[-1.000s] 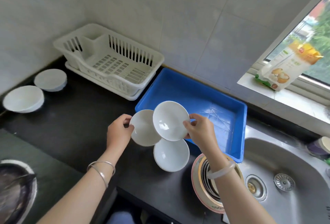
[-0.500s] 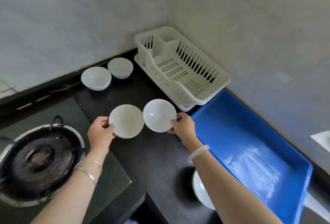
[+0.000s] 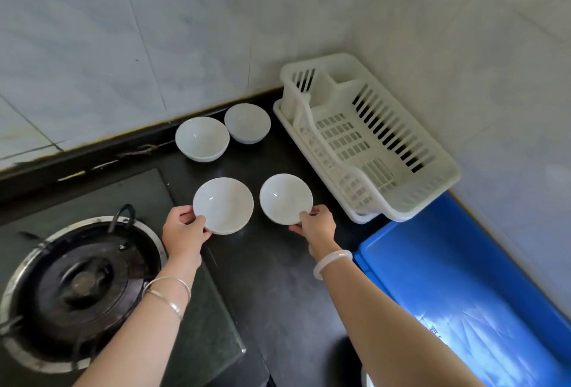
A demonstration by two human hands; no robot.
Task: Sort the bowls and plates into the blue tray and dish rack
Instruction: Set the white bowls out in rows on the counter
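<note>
Left bowl (image 3: pixel 223 205) is pinched in your left hand (image 3: pixel 182 232), right bowl (image 3: pixel 285 198) in your right hand (image 3: pixel 318 227), over the black counter (image 3: pixel 272 278) beside the dish rack (image 3: pixel 364 145)

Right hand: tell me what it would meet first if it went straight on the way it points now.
The right hand, gripping a white bowl, points toward the wall. That bowl would probably meet the back bowl beside the dish rack first, though depth is unclear.
</note>
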